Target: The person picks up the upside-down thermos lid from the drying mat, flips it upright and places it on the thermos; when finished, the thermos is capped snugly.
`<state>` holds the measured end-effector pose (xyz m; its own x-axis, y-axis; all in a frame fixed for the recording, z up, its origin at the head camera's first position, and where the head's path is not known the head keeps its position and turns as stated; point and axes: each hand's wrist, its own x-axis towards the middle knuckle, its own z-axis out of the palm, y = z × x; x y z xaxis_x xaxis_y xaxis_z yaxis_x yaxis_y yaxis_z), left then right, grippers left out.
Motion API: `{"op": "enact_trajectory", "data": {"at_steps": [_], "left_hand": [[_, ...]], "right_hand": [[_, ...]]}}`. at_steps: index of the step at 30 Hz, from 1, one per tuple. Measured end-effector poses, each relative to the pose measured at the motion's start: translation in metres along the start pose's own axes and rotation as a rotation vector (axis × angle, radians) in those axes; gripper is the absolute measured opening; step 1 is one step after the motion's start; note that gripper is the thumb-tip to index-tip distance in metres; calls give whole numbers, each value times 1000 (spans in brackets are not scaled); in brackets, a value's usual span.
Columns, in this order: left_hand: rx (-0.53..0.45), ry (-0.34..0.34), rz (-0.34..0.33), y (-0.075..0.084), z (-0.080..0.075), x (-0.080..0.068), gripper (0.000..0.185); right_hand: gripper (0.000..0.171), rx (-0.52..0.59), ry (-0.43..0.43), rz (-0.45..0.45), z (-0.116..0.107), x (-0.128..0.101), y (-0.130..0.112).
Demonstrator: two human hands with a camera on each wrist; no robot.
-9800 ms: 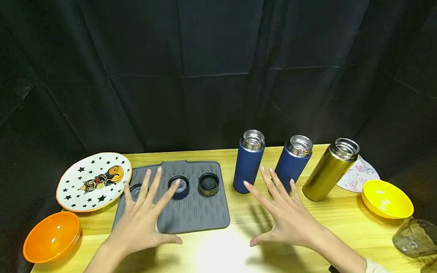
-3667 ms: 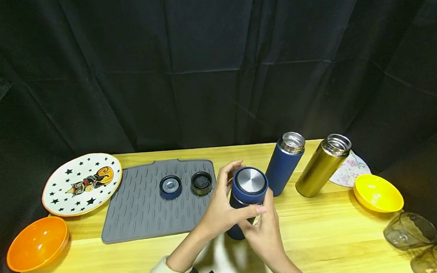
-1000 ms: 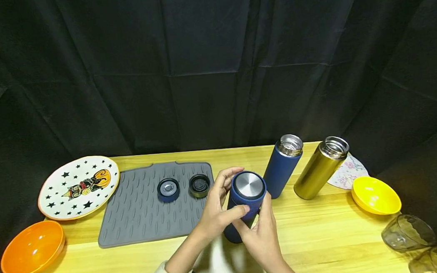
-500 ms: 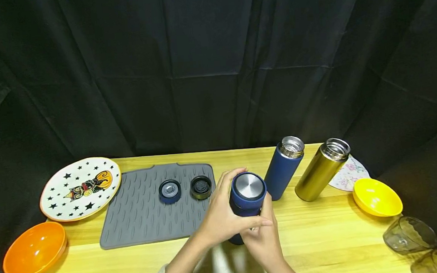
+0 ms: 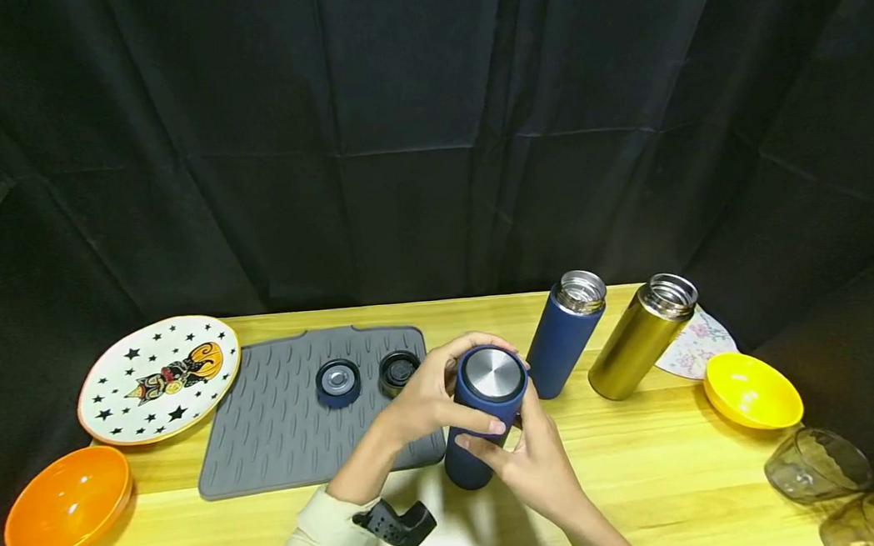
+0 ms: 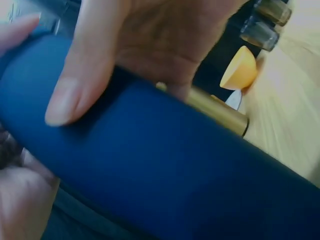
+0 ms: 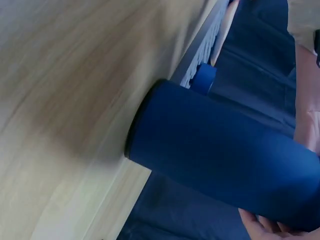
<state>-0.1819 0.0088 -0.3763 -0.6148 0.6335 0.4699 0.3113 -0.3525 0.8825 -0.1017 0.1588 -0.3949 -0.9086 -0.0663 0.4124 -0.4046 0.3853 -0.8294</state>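
A dark blue insulated bottle (image 5: pixel 470 465) stands near the middle of the table, slightly tilted in the head view, its base at the tabletop. A blue lid with a brushed steel top (image 5: pixel 494 374) sits on its mouth. My left hand (image 5: pixel 437 400) grips the upper end, fingers behind the lid, thumb across the front. Just below, my right hand (image 5: pixel 529 459) holds the body, its thumb on the front and its fingers mostly hidden behind. In the left wrist view the blue bottle wall (image 6: pixel 160 145) fills the middle, a thumb lying on it.
On a grey ribbed mat (image 5: pixel 267 442) lie a blue lid (image 5: pixel 338 383) and a gold-sided lid (image 5: pixel 398 372). Behind stand a lidless blue bottle (image 5: pixel 562 345) and gold bottle (image 5: pixel 637 348). Plates, an orange bowl (image 5: pixel 68 504), yellow bowl (image 5: pixel 752 391) and glasses (image 5: pixel 817 465) flank them.
Earlier both hands were spread empty, this bottle was lidless at the back and a third lid lay on the mat. Lately my left hand has shifted its grip, its thumb moving left across the bottle.
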Motion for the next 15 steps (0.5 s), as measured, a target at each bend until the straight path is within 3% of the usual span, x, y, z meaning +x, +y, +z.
{"op": "enact_trajectory", "data": {"at_steps": [5, 9, 11, 15], "left_hand": [[-165, -195, -19, -4, -12, 9, 67], [-220, -231, -44, -4, -13, 10, 69], [-164, -166, -58, -3, -12, 3, 70], [66, 73, -84, 5, -12, -24, 75]], "right_hand": [[75, -2, -20, 16, -3, 2, -2], [74, 8, -27, 43, -2, 2, -3], [78, 17, -17, 51, 0, 2, -2], [81, -6, 52, 81, 0, 7, 0]]}}
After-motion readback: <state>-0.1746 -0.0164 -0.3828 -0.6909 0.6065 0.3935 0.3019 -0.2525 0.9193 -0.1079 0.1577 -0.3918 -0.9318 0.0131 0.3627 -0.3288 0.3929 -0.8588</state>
